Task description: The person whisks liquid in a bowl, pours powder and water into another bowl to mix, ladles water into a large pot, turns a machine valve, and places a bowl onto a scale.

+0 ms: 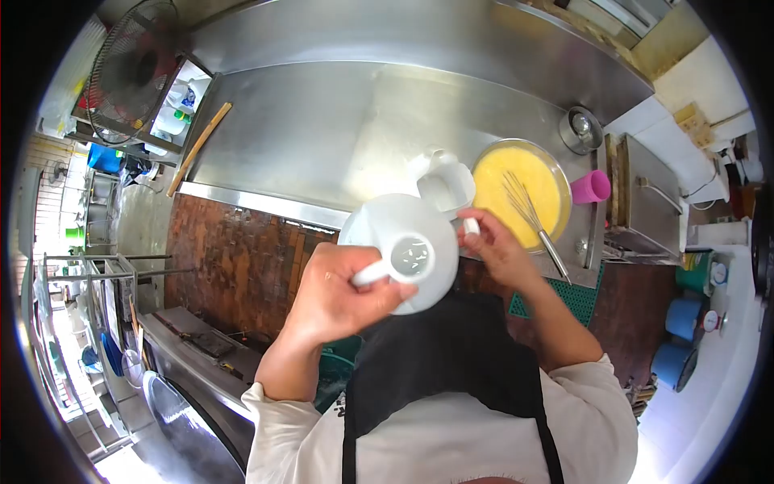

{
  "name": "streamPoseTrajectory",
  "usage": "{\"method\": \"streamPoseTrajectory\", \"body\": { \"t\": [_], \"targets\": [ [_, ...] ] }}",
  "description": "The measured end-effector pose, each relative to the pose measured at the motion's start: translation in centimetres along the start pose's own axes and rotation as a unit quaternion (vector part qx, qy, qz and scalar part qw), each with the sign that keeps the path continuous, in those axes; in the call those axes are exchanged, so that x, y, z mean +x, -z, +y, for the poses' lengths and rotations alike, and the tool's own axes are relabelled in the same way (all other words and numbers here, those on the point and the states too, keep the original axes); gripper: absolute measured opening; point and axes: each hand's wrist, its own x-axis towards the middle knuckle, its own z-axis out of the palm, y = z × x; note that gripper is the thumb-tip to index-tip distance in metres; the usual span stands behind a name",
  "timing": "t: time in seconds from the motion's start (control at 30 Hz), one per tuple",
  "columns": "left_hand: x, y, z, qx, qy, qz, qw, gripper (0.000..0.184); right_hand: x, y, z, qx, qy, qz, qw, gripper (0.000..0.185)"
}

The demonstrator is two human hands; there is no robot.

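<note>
My left hand (343, 292) grips the handle of a small white cup (429, 268), with fingers and thumb closed around it. Whitish flecks or reflections show inside the cup. Under the cup is a wide, round, pale white container (379, 222), held in front of my apron. The fingers of my right hand (496, 246) close on a short white piece at that container's right side, which looks like its handle. Just beyond stands a squarish white tub (447, 187) on the steel counter. To its right, a metal bowl (562, 173) holds yellow liquid, and a wire whisk (528, 211) leans in it.
A pink cup (592, 186) lies right of the bowl, near a round metal tin (580, 129). On the steel counter (298, 121), a wooden stick (200, 149) lies along the left end. A fan (133, 73) stands far left. Green matting (564, 302) covers floor at right.
</note>
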Motion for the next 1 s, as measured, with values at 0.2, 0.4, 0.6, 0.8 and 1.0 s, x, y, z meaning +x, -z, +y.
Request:
{"method": "streamPoseTrajectory", "body": {
  "t": [0.2, 0.4, 0.6, 0.8, 1.0],
  "targets": [
    [-1.7, 0.7, 5.0, 0.001, -0.310, -0.010, 0.951, 0.016, -0.2, -5.5, 1.0, 0.280, 0.004, 0.061, 0.958, 0.035],
    [-1.3, 1.2, 5.9, -0.047, -0.418, -0.054, 0.906, 0.025, -2.2, -4.7, -2.1, 0.356, 0.030, 0.028, 0.934, 0.035],
    [-1.8, 1.1, 6.2, -0.062, -0.448, -0.089, 0.887, 0.031, -3.0, -5.1, -2.1, 0.328, 0.069, 0.038, 0.941, 0.036],
    [-2.2, 0.8, 6.6, -0.042, -0.460, -0.094, 0.882, 0.033, -3.9, -4.8, -1.9, 0.293, 0.068, 0.048, 0.952, 0.036],
    [-2.3, 0.9, 7.0, -0.044, -0.469, -0.087, 0.878, 0.031, -4.3, -5.3, -2.0, 0.311, 0.080, 0.046, 0.946, 0.036]
  ]
}}
